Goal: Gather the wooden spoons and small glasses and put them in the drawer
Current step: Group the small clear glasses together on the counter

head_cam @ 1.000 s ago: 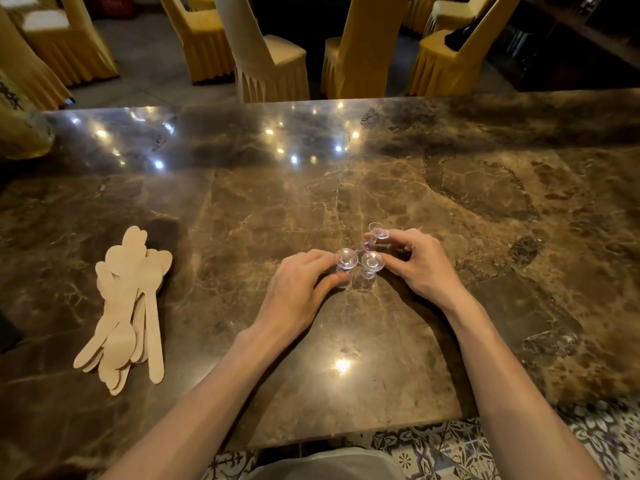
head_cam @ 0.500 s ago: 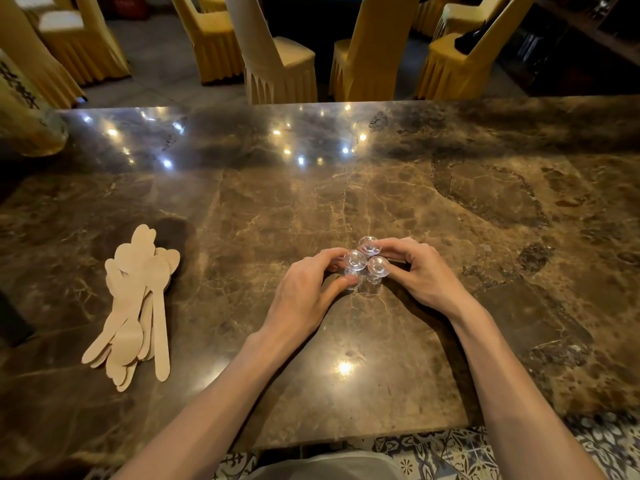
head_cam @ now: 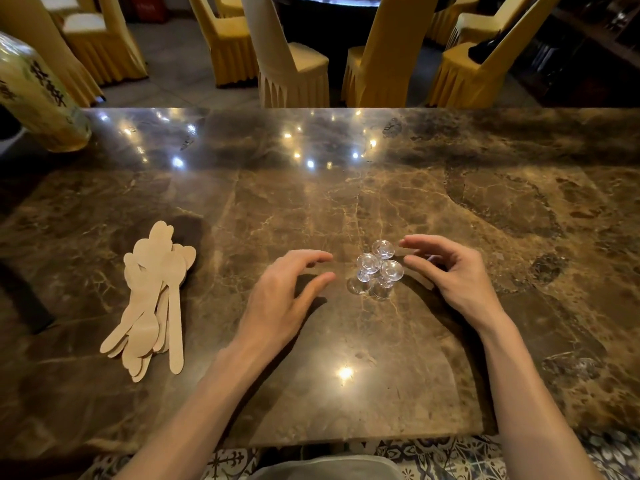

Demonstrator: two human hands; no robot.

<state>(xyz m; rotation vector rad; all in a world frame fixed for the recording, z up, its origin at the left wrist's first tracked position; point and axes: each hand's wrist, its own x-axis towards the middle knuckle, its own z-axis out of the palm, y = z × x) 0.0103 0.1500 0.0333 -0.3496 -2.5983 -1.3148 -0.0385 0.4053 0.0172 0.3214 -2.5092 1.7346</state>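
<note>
The bench (head_cam: 450,202) runs out of frame at the left and right edges, so its full extent is not visible. A pale bottle (head_cam: 38,98) at upper left is cropped by the left edge, and its label characters are unreadable. In the pile of wooden spoons (head_cam: 152,299), the lower pieces are covered by the upper ones; the count cannot be told. The bases of the three small glasses (head_cam: 379,268) blend into reflections. Both forearms leave the frame at the bottom edge. No drawer shows.

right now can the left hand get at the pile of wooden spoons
Probably yes: the left hand is open and empty, and only bare table lies between it and the wooden spoons.
</note>
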